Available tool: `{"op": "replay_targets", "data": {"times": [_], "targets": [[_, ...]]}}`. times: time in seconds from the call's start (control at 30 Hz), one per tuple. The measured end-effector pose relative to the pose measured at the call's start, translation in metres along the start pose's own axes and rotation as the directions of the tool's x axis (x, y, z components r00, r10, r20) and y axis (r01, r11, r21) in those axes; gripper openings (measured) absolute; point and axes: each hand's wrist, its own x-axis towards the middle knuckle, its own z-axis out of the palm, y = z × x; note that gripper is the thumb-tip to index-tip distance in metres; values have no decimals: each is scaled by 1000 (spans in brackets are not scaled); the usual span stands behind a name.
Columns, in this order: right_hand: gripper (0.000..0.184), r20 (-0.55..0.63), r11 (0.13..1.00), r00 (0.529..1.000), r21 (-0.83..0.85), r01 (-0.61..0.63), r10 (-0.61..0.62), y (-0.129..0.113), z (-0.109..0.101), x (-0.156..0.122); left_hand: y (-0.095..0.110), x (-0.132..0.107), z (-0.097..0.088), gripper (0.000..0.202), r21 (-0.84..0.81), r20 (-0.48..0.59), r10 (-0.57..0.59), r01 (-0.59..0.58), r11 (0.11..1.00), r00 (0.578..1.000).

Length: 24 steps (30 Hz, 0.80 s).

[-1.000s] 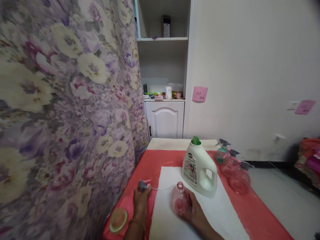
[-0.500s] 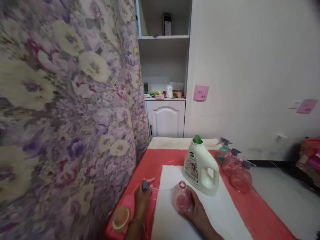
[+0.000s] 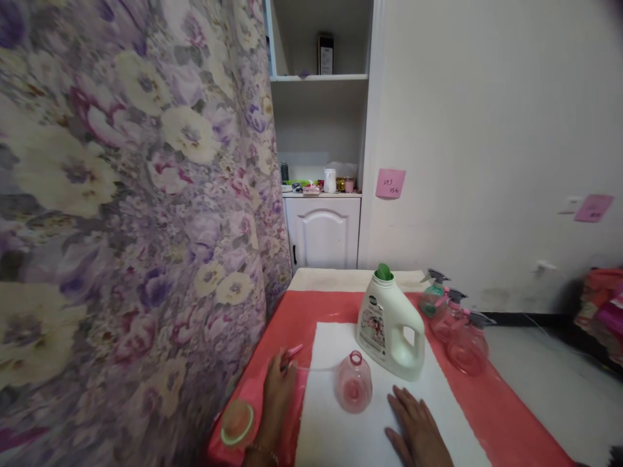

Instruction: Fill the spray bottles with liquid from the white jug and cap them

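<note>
Floral curtain fabric (image 3: 160,246) in lilac, cream and pink hung well to the left of the round, clear pink plastic bottle (image 3: 354,389), which stood upright on a white sheet (image 3: 335,438) over the red-covered counter (image 3: 296,318). Left of the bottle and nearer the viewer sat a round tan object (image 3: 237,421) with a pale green rim. Just left of the bottle, the left hand (image 3: 281,383) had its fingers pinching a partly hidden spray head (image 3: 295,349), pink at the tip; a thin whitish tube (image 3: 304,368) ran toward the bottle, contact unclear. Behind and right of the bottle stood a pale green plastic jug (image 3: 393,331). Right of the bottle and apart from it, the right hand (image 3: 418,425) was over the sheet, fingers loosely spread. Farther right of the bottle stood three round, clear spray bottles (image 3: 468,351), one green, two pink.
</note>
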Motion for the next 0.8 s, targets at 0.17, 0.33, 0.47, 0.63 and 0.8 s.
{"op": "replay_targets", "data": {"times": [0.17, 0.33, 0.47, 0.63, 0.8], "targets": [[49, 25, 1000, 1000, 5, -3, 3, 10, -7, -10, 11, -23, 28, 44, 57, 280, -17, 1, 998, 960], [47, -18, 985, 997, 156, -68, 72, 6, -35, -12, 21, -38, 49, 58, 121, 460, -37, -22, 992, 887], [55, -281, 915, 908, 348, -206, 311, -16, -79, 17, 18, -38, 60, 73, 201, 516, -44, -72, 977, 855], [69, -288, 828, 871, 521, -207, 399, -44, -112, 75, 13, -35, 71, 77, 247, 572, -4, -167, 955, 820], [49, -182, 810, 946, 574, -120, 269, -50, -112, 114, 16, -35, 80, 67, 229, 587, 36, -209, 951, 809]]}}
